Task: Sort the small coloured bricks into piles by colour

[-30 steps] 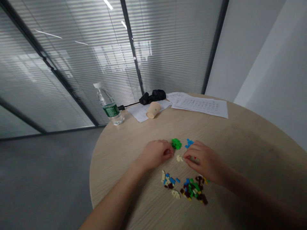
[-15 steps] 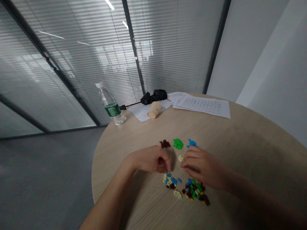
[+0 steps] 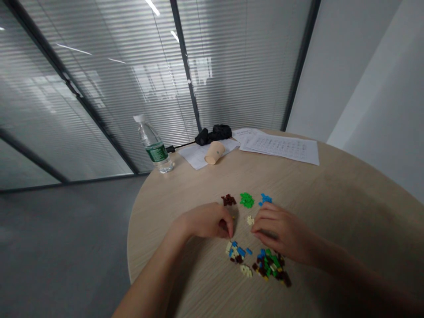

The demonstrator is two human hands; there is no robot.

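Note:
My left hand (image 3: 211, 221) reaches in with its thumb and index finger pinched, fingertips just above a small pile of blue, cream and brown toy bricks (image 3: 237, 253). Whether a brick is between those fingertips is too small to tell. My right hand (image 3: 280, 229) is closed, its fingers drawn together beside a little cream brick pile (image 3: 250, 220); anything in them is hidden. Below it lies a larger mixed heap of bricks (image 3: 272, 265). Sorted piles lie beyond the hands: brown bricks (image 3: 228, 200), green bricks (image 3: 247, 200) and blue bricks (image 3: 265, 199), the blue partly covered.
Another cream brick group (image 3: 246, 270) lies near the mixed heap. Farther back on the round table (image 3: 155, 207) are a water bottle (image 3: 157, 152), a paper cup (image 3: 214, 152) on its side, a black bundle (image 3: 215, 134) and printed sheets (image 3: 281, 148). Glass partitions stand behind.
My left fingertips have shifted slightly left and drawn together, uncovering a bit of yellow beside the hand. My right hand has barely moved. The piles look the same.

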